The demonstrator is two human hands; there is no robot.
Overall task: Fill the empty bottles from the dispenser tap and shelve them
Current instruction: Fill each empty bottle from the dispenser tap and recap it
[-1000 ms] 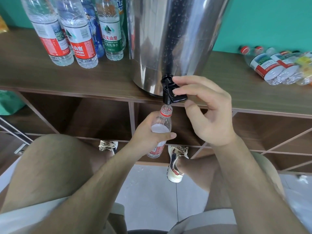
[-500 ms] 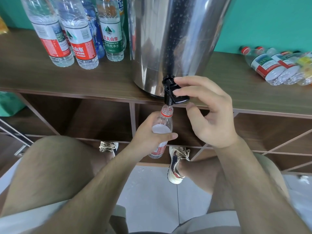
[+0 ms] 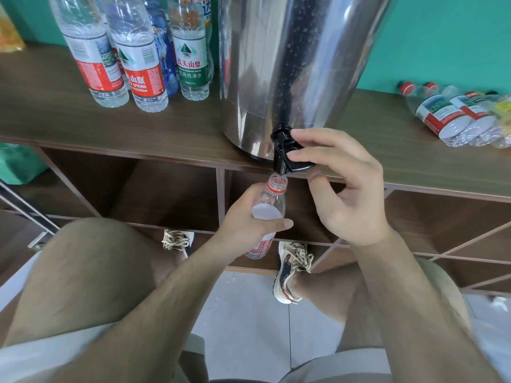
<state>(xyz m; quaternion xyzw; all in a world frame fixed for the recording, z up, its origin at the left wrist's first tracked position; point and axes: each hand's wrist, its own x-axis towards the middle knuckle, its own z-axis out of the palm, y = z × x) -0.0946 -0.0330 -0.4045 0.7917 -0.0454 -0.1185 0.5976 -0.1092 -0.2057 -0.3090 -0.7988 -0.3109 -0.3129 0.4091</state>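
A steel dispenser [image 3: 290,64] stands on the wooden shelf top [image 3: 179,134]. Its black tap [image 3: 284,153] juts over the front edge. My right hand [image 3: 343,189] pinches the tap lever between fingers and thumb. My left hand [image 3: 249,222] grips a clear uncapped bottle [image 3: 269,200] with a red neck ring, held upright with its mouth just under the spout. Water stands high in the bottle, near its shoulder. The lower part of the bottle is hidden behind my fingers.
Several upright bottles [image 3: 141,64] stand left of the dispenser. Several bottles [image 3: 453,117] lie on their sides at the right end of the shelf. Open wooden cubbies [image 3: 166,194] lie below. My knees and shoes are over the tiled floor [image 3: 249,313].
Both hands hold their places on the tap and the bottle. The water level in the bottle has risen slightly.
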